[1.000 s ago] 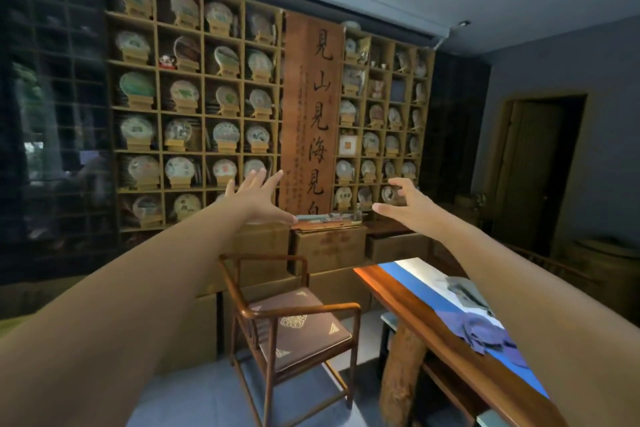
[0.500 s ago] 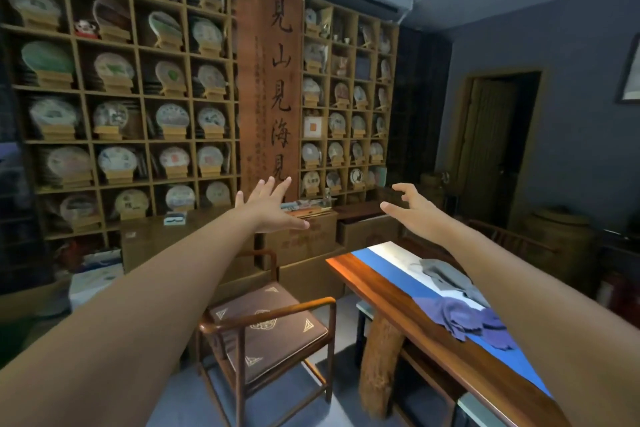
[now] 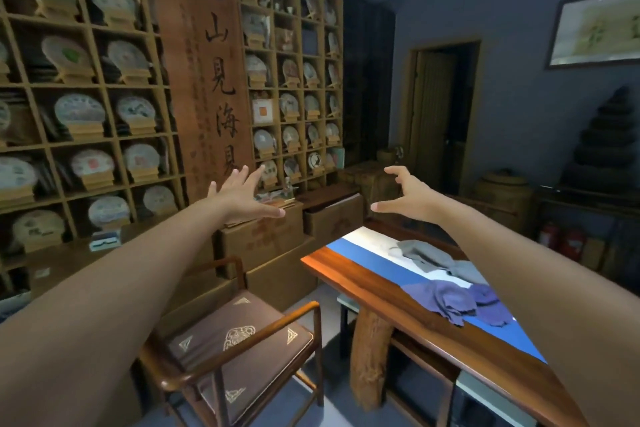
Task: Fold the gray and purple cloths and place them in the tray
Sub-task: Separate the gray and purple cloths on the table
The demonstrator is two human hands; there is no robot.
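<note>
purple cloth [image 3: 453, 302] crumpled, gray cloth [image 3: 429, 255] beside

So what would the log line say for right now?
left hand: open, raised | right hand: open, raised | gray cloth: crumpled on table | purple cloth: crumpled | tray: unseen

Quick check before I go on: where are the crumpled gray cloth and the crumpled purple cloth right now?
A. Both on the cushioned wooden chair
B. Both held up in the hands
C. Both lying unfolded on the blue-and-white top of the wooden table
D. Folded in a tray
C: the crumpled gray cloth and the crumpled purple cloth lie rumpled on the wooden table, while the left hand and right hand are raised in the air, holding nothing.
</note>
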